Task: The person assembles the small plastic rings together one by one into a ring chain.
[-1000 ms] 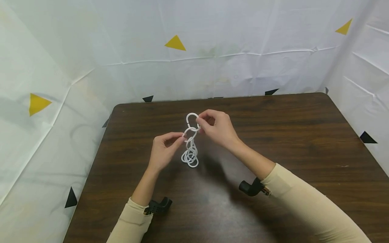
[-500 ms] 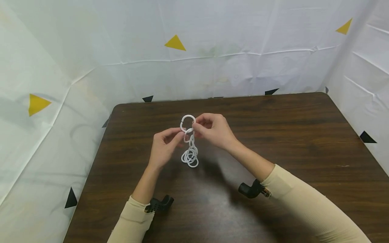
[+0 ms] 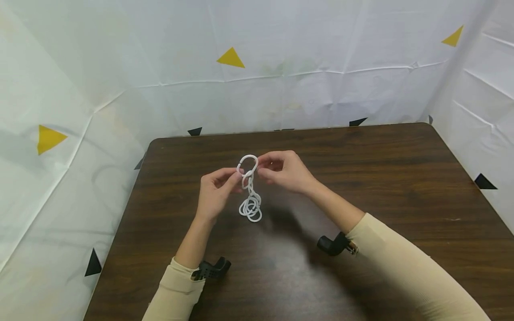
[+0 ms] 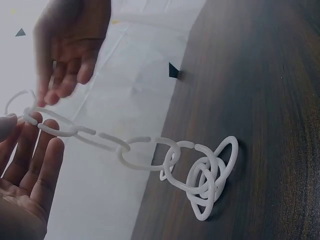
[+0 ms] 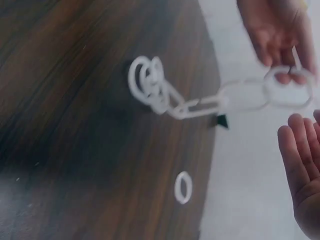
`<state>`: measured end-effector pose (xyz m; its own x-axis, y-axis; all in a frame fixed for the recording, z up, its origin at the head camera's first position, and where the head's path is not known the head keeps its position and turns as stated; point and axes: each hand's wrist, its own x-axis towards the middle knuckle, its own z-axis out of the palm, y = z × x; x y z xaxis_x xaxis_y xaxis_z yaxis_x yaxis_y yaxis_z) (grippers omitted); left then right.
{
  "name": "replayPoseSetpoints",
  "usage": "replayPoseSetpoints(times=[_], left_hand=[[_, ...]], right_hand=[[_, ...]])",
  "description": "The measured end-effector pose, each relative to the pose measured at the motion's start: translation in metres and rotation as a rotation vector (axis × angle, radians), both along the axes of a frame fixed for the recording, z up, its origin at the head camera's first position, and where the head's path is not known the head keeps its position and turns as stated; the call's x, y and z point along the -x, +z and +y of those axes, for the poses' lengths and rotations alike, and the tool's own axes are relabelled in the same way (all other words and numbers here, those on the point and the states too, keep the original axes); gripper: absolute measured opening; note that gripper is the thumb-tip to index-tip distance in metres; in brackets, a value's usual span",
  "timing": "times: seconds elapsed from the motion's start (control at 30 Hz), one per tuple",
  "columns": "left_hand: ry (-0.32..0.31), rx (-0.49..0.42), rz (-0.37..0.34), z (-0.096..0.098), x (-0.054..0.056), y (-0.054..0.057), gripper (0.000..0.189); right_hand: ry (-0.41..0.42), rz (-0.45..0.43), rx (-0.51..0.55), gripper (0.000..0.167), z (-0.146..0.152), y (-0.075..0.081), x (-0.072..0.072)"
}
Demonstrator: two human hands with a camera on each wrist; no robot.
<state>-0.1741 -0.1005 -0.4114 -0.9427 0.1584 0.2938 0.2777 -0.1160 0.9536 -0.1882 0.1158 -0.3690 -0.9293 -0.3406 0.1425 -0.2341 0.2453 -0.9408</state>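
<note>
A white plastic chain (image 3: 250,185) of split oval links hangs from my left hand (image 3: 215,191), which pinches the top link (image 3: 249,157) at its lower left. In the left wrist view, several links of the chain (image 4: 145,155) stretch down to a heap (image 4: 207,180) on the table. My right hand (image 3: 287,171) is just right of the top link, thumb and fingers apart. In the right wrist view its fingers (image 5: 295,145) are extended with a gap to the chain. A single loose white link (image 5: 183,187) lies on the table there, hidden in the head view.
The dark wood-grain table (image 3: 381,191) reaches back to white sheeting (image 3: 301,40) marked with yellow and black triangles. Each wrist carries a small black camera, the left wrist's camera (image 3: 213,268) and the right wrist's camera (image 3: 334,245).
The right thumb and fingers have come off the top link and moved slightly right. The left hand has shifted its pinch up to the top link, which has moved left and slightly down.
</note>
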Motion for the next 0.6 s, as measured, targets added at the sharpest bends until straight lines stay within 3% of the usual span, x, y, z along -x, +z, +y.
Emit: replayPoseSetpoints(times=[0.1, 0.2, 0.33, 0.43, 0.6], left_hand=[[0.009, -0.007, -0.003, -0.001, -0.001, 0.0, 0.02], [0.014, -0.008, -0.01, -0.001, -0.002, -0.001, 0.02], [0.019, -0.002, -0.011, -0.002, -0.002, -0.002, 0.019], [0.017, 0.004, -0.003, -0.002, -0.001, -0.003, 0.018], [0.014, 0.001, -0.004, -0.001, -0.001, -0.003, 0.018]], right_hand=[[-0.024, 0.055, -0.129, 0.024, 0.007, -0.014, 0.007], [-0.047, 0.123, -0.357, 0.03, 0.016, -0.034, 0.014], [0.02, 0.196, -0.639, 0.043, 0.024, -0.06, 0.02], [0.094, 0.247, -0.742, 0.049, 0.026, -0.074, 0.022], [0.155, 0.336, -0.805, 0.053, 0.024, -0.09, 0.025]])
